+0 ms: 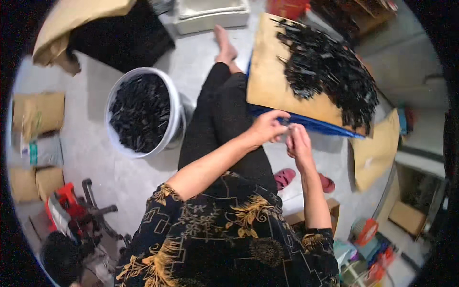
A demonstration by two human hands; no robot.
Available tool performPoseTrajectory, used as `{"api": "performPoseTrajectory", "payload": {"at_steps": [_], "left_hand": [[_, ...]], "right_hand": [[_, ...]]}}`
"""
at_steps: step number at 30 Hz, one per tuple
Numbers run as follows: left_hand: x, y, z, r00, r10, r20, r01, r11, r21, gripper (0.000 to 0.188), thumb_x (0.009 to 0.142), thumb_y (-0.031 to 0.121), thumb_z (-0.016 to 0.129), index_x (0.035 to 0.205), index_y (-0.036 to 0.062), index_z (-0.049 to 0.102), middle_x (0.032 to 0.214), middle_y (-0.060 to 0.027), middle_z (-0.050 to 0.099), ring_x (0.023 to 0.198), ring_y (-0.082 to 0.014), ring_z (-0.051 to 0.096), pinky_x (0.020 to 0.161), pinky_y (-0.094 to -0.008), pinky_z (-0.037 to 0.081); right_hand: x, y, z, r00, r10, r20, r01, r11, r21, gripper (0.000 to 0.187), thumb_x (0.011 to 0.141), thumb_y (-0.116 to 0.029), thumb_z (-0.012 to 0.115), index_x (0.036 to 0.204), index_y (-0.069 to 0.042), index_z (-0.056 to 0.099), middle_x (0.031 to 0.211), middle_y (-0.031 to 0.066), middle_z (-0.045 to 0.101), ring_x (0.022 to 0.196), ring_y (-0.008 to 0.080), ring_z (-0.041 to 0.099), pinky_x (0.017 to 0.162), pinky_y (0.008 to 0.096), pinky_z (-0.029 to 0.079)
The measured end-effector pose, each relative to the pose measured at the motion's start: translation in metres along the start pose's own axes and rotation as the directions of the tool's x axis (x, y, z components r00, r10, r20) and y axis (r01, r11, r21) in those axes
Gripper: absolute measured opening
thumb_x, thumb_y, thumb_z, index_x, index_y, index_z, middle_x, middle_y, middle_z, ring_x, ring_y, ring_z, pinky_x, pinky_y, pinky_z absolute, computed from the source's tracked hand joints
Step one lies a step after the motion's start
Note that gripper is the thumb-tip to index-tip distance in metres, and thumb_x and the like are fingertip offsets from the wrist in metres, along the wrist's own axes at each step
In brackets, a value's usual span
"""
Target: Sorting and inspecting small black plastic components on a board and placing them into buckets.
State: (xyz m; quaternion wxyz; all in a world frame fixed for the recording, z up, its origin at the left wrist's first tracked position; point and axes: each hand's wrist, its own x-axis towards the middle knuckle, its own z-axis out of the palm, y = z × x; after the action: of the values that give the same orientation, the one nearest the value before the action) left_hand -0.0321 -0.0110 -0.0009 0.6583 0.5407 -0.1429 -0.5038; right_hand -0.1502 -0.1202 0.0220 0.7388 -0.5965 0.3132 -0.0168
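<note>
The left hand [267,128] and right hand [300,142] pinch a small, blurred piece [287,125] between their fingertips, just short of the heaped black strips [325,67].

A small, blurred piece [286,125] is pinched between both hands [267,129] [300,142].

The pieces [330,71] are black, the shirt [215,232] gold-patterned black.

The left forearm [213,165] stretches obliquely toward the upper right, while the right forearm [313,198] points almost straight up. The left hand [268,129] and the right hand [300,142] are close together, their fingers bent; the exact contact of fingertips is unclear.
</note>
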Motion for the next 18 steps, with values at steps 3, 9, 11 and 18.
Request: {"api": "performPoseTrajectory", "payload": {"at_steps": [3, 9, 11, 18], "left_hand": [[0.002, 0.006, 0.013, 0.999, -0.038, 0.036, 0.036, 0.999, 0.038, 0.036, 0.081, 0.006, 0.059, 0.117, 0.0052, 0.053, 0.062, 0.0018, 0.052, 0.051, -0.0063, 0.05, 0.044, -0.0191, 0.039], [0.008, 0.004, 0.016, 0.998, -0.059, 0.002, 0.059, 0.995, 0.081, 0.036, 0.083, 0.006, 0.057, 0.119, 0.0062, 0.053, 0.065, 0.0027, 0.05, 0.053, -0.0054, 0.05, 0.043, -0.0175, 0.036], [0.009, 0.0, 0.015, 1.0, -0.005, -0.003, 0.005, 0.988, 0.152, 0.036, 0.083, 0.006, 0.057, 0.119, 0.0058, 0.053, 0.065, 0.0027, 0.049, 0.055, -0.0049, 0.049, 0.044, -0.0184, 0.038], [0.013, -0.005, 0.019, 0.991, 0.131, -0.031, -0.104, 0.891, 0.443, 0.036, 0.082, 0.005, 0.055, 0.118, 0.0037, 0.053, 0.075, -0.0008, 0.054, 0.062, -0.0075, 0.051, 0.056, -0.0232, 0.046]], "right_hand": [[-0.002, -0.001, -0.008, 0.999, -0.03, -0.02, 0.028, 0.997, -0.072, 0.022, 0.096, -0.029, 0.039, 0.104, -0.012, 0.049, 0.055, -0.0047, 0.038, 0.04, 0.0027, 0.027, 0.035, 0.0189, 0.021], [0.008, 0.01, -0.008, 0.998, -0.057, -0.014, 0.055, 0.994, -0.097, 0.023, 0.095, -0.028, 0.039, 0.106, -0.01, 0.048, 0.055, -0.0052, 0.04, 0.041, 0.0024, 0.029, 0.037, 0.0186, 0.022], [0.01, 0.008, -0.005, 0.999, -0.047, -0.023, 0.045, 0.996, -0.079, 0.023, 0.095, -0.028, 0.04, 0.106, -0.009, 0.048, 0.056, -0.0053, 0.04, 0.041, 0.0025, 0.03, 0.037, 0.0188, 0.022], [0.015, 0.011, -0.008, 0.999, -0.027, -0.041, 0.023, 0.993, -0.113, 0.025, 0.094, -0.024, 0.043, 0.105, -0.004, 0.049, 0.065, -0.0019, 0.044, 0.055, 0.0056, 0.041, 0.048, 0.0218, 0.034]]}}
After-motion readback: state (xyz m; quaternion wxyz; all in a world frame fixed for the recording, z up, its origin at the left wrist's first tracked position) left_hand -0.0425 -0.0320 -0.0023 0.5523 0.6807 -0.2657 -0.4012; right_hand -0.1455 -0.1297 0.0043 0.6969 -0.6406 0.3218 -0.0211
